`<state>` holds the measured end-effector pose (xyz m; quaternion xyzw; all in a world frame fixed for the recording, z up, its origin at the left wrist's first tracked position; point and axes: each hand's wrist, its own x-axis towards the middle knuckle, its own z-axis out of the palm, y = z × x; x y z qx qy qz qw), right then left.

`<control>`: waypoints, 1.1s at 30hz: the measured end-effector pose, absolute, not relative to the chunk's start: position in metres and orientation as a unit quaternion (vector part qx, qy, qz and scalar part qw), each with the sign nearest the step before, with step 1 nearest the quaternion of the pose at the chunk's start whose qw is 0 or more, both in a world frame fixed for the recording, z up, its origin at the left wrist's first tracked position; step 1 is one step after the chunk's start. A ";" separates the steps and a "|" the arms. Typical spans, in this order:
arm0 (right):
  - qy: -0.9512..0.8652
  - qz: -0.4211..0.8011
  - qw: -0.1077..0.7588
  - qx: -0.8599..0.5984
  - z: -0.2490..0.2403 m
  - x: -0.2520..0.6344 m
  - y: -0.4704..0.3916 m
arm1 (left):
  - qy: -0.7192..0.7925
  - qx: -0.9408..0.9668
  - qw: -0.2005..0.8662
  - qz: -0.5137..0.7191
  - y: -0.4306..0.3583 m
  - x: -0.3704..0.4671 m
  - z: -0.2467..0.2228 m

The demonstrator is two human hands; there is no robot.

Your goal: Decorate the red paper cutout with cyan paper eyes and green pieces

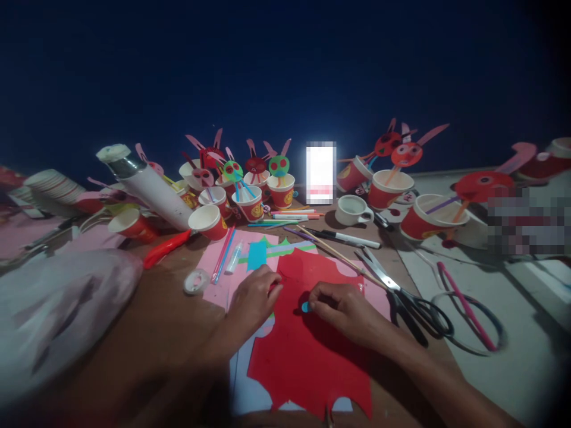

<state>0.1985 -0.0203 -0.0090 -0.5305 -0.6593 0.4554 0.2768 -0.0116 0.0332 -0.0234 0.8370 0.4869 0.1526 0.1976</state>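
Observation:
Over a sheet of red paper [312, 356] with scalloped cut edges, my right hand [341, 306] pinches a small blue paper piece [306, 307]. My left hand [254, 294] is closed at the sheet's left side, thumb against curled fingers; whatever they hold, if anything, is hidden. Pink paper [216, 255] and a blue paper scrap [257, 255] lie beyond it. Close by are a small clear tube [234, 258] and a roll of tape [196, 282]. Large scissors [392, 288] with black handles lie partly spread, right of my right hand.
Red paper cups [282, 193] with paper animal heads [279, 166] line the back. A white mug [352, 210], markers [357, 239] and a wooden stick [334, 255] lie before them. At left are a plastic bag [66, 315] and a leaning white roll [156, 193]. A lit screen [320, 169] stands behind.

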 end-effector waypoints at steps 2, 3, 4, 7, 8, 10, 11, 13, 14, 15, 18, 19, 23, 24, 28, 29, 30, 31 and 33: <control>-0.665 0.450 0.275 -0.529 -0.009 0.198 -0.021 | 0.494 0.837 0.186 0.145 0.034 -0.011 -0.025; -0.667 0.447 0.274 -0.529 -0.009 0.197 -0.021 | 0.497 0.837 0.181 0.141 0.034 -0.011 -0.025; -0.669 0.445 0.272 -0.529 -0.009 0.197 -0.021 | 0.500 0.837 0.175 0.138 0.035 -0.011 -0.025; -0.674 0.440 0.270 -0.529 -0.010 0.196 -0.021 | 0.507 0.837 0.159 0.129 0.035 -0.009 -0.026; -0.674 0.439 0.270 -0.529 -0.010 0.196 -0.020 | 0.509 0.837 0.155 0.127 0.035 -0.009 -0.026; -0.674 0.436 0.271 -0.532 -0.012 0.196 -0.020 | 0.509 0.837 0.151 0.128 0.034 -0.008 -0.027; -0.672 0.435 0.272 -0.533 -0.013 0.196 -0.020 | 0.508 0.838 0.152 0.129 0.034 -0.008 -0.027; -0.670 0.434 0.274 -0.536 -0.015 0.195 -0.020 | 0.505 0.837 0.159 0.135 0.033 -0.009 -0.028; -0.667 0.436 0.276 -0.537 -0.016 0.195 -0.020 | 0.505 0.835 0.165 0.138 0.033 -0.010 -0.028; -0.661 0.443 0.279 -0.537 -0.017 0.195 -0.020 | 0.507 0.832 0.173 0.144 0.034 -0.012 -0.028; -0.623 0.487 0.308 -0.529 -0.019 0.195 -0.020 | 0.521 0.812 0.205 0.165 0.038 -0.020 -0.027; -0.606 0.502 0.322 -0.527 -0.019 0.194 -0.020 | 0.526 0.804 0.216 0.172 0.040 -0.023 -0.027; -0.552 0.528 0.365 -0.532 -0.020 0.193 -0.020 | 0.525 0.790 0.251 0.194 0.046 -0.031 -0.026; -0.545 0.529 0.373 -0.533 -0.020 0.192 -0.020 | 0.524 0.790 0.250 0.197 0.047 -0.031 -0.026; -0.548 0.531 0.378 -0.524 -0.023 0.189 -0.022 | 0.509 0.807 0.230 0.190 0.044 -0.028 -0.026; -0.553 0.528 0.376 -0.522 -0.024 0.188 -0.023 | 0.503 0.814 0.227 0.184 0.042 -0.026 -0.026; -0.562 0.523 0.372 -0.522 -0.024 0.187 -0.023 | 0.499 0.819 0.223 0.177 0.040 -0.025 -0.027; -0.572 0.515 0.366 -0.523 -0.025 0.187 -0.023 | 0.498 0.822 0.218 0.171 0.038 -0.024 -0.027; -0.593 0.497 0.354 -0.525 -0.025 0.186 -0.024 | 0.504 0.823 0.206 0.164 0.035 -0.022 -0.029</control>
